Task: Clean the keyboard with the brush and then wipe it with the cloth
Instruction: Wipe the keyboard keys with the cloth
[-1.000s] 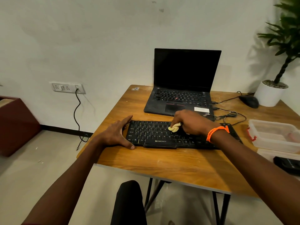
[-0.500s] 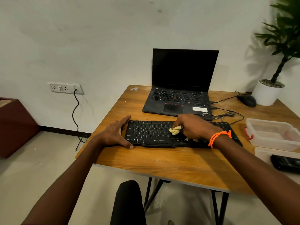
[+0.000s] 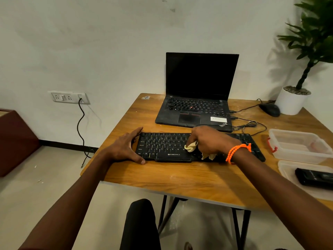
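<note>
A black keyboard [image 3: 162, 147] lies across the middle of the wooden table [image 3: 180, 179]. My right hand [image 3: 210, 141], with an orange band at the wrist, grips a bunched pale yellow cloth [image 3: 191, 146] and presses it on the keys near the keyboard's middle. A cloth corner hangs out under the palm at the front edge. My left hand [image 3: 126, 148] rests open against the keyboard's left end, thumb along the front edge. No brush is in view.
An open black laptop [image 3: 196, 98] stands behind the keyboard, with cables and a black mouse [image 3: 270, 109] to its right. A potted plant [image 3: 292, 100] sits at the back right. Two clear plastic containers [image 3: 299, 145] stand at the right, the nearer one holding a black object [image 3: 314, 178].
My right hand has slid the cloth slightly toward the keyboard's front edge, and a cloth corner now shows under the palm. My left hand has stayed at the left end.
</note>
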